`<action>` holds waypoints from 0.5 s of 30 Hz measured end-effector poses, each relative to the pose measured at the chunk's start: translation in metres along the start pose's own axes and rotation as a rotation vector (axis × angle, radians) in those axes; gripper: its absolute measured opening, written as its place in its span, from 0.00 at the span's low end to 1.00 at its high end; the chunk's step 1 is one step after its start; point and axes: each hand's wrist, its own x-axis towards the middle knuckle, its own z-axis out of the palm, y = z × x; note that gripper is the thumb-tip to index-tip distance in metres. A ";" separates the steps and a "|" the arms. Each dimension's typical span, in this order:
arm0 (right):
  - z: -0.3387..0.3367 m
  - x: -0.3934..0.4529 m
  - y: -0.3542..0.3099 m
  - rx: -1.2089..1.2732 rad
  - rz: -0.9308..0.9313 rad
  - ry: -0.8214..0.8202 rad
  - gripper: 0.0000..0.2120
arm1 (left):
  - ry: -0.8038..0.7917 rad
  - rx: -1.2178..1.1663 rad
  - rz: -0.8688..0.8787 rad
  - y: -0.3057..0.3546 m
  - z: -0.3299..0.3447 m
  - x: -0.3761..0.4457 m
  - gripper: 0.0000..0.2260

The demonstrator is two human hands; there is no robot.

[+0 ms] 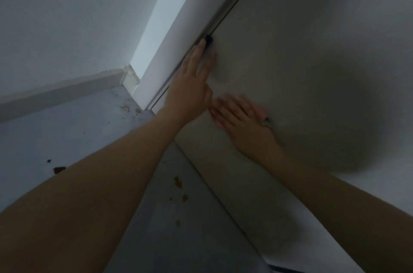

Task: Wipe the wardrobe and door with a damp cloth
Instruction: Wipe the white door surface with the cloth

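A pale wardrobe door fills the right half of the dim head view. My left hand lies flat on it near its left edge, fingers stretched out, fingertips beside a small black knob. It holds nothing. Just below and to the right, my right hand presses flat against the same panel and looks blurred. A small green corner of the cloth peeks out at its far side; the rest of the cloth is hidden under the palm.
A white upright panel borders the door on the left and runs down to the grey floor. A skirting board lines the white wall. Brown stains and specks dot the floor.
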 end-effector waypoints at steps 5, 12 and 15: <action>0.003 -0.078 -0.010 0.071 -0.116 -0.154 0.27 | -0.065 0.011 -0.021 0.000 0.006 -0.005 0.32; 0.016 0.047 -0.019 0.015 -0.123 0.011 0.24 | -0.212 0.065 0.071 -0.018 -0.009 0.000 0.36; 0.033 0.021 -0.040 0.025 -0.201 -0.063 0.25 | -0.252 0.119 0.039 -0.021 -0.010 -0.005 0.40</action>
